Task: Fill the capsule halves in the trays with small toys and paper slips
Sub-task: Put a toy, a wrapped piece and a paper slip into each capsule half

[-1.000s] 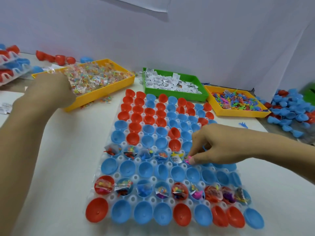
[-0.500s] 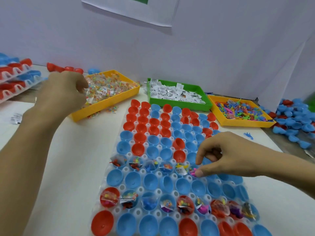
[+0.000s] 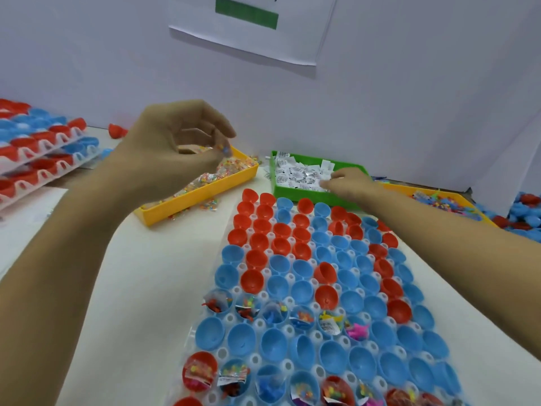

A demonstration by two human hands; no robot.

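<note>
A white table (image 3: 152, 276) stood by a pale wall with a paper sheet (image 3: 251, 27) on it, and a clear tray (image 3: 288, 329) of red and blue capsule halves (image 3: 301, 250) lay in the middle, some near ones already holding toys and slips. The left hand (image 3: 172, 153) had lifted off the yellow bin (image 3: 202, 194) with its fingers curled round little bead packets (image 3: 218, 152). The right hand (image 3: 348, 183) had left the tray and now reached into the green bin (image 3: 316, 197) of paper slips (image 3: 298, 175); I could not tell if it held one.
</note>
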